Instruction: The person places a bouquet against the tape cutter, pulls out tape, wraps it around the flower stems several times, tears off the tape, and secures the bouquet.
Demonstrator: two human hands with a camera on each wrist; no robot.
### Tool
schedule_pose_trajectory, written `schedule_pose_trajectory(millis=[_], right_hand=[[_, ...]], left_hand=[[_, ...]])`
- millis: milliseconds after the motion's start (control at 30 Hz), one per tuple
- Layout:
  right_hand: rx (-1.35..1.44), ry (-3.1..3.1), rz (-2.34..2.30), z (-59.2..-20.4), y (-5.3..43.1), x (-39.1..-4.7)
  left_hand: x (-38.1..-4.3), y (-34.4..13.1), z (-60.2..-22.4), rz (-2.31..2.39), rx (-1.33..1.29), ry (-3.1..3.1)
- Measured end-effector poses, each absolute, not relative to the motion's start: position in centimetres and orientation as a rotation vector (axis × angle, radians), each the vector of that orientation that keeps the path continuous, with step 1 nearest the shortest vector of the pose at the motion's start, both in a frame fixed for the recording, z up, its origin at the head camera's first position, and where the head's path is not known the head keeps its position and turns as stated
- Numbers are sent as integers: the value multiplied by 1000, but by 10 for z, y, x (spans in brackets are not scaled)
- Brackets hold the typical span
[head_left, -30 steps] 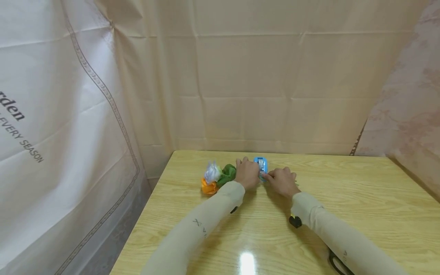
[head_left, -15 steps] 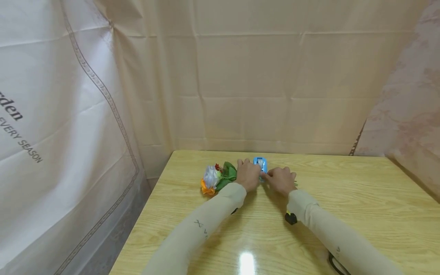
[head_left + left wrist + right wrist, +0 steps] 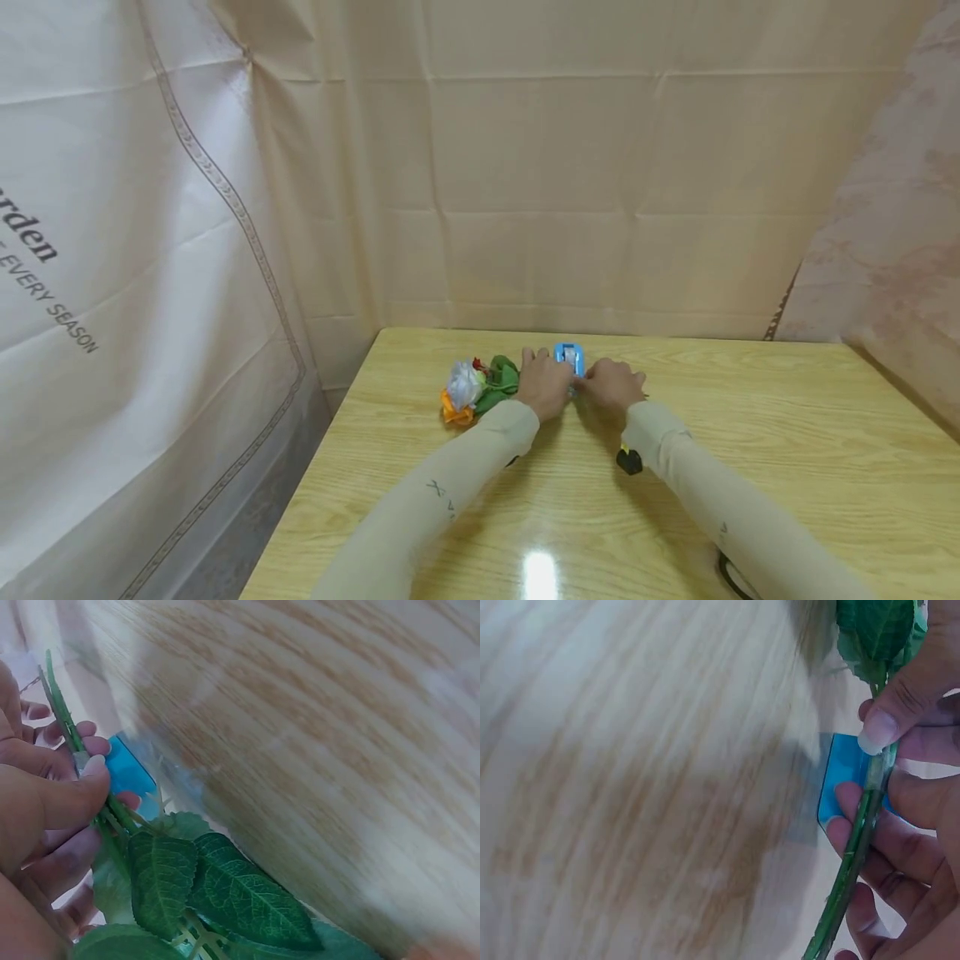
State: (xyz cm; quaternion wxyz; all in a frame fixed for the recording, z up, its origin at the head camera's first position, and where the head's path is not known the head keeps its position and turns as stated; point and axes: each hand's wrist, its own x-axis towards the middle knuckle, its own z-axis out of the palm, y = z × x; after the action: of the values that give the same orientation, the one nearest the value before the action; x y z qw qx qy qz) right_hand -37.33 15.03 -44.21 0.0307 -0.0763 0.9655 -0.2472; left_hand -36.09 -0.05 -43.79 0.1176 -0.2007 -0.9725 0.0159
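Note:
A bunch of artificial flowers lies sideways in my hands, with a white bloom (image 3: 463, 385), an orange bloom (image 3: 454, 410) and a small red one (image 3: 478, 364) at the left. Its green stems (image 3: 844, 881) run to the right. My left hand (image 3: 543, 386) grips the stems just below the leaves (image 3: 247, 889), thumb on top. Beside it, my right hand (image 3: 615, 385) pinches the same stems with curled fingers. A whitish band of clear tape (image 3: 876, 769) wraps the stems between the two hands. Just behind, partly covered by fingers, is a blue tape dispenser (image 3: 569, 356).
The wooden table (image 3: 540, 492) reaches back to a beige cloth (image 3: 540, 208). A white printed cloth (image 3: 150, 292) hangs at the left. Under the right forearm lies a dark cable (image 3: 731, 573).
The bunch has turned about its stems: the red bloom has come into view and the white one has dropped lower. My right hand has rolled and its forearm has shifted left.

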Motion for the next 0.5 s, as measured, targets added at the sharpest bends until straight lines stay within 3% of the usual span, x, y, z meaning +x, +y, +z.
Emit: schedule_pose_trajectory(millis=[500], right_hand=[[-350, 2900, -654, -436, 156, -385]], left_hand=[[-365, 4, -440, 94, -585, -2854]])
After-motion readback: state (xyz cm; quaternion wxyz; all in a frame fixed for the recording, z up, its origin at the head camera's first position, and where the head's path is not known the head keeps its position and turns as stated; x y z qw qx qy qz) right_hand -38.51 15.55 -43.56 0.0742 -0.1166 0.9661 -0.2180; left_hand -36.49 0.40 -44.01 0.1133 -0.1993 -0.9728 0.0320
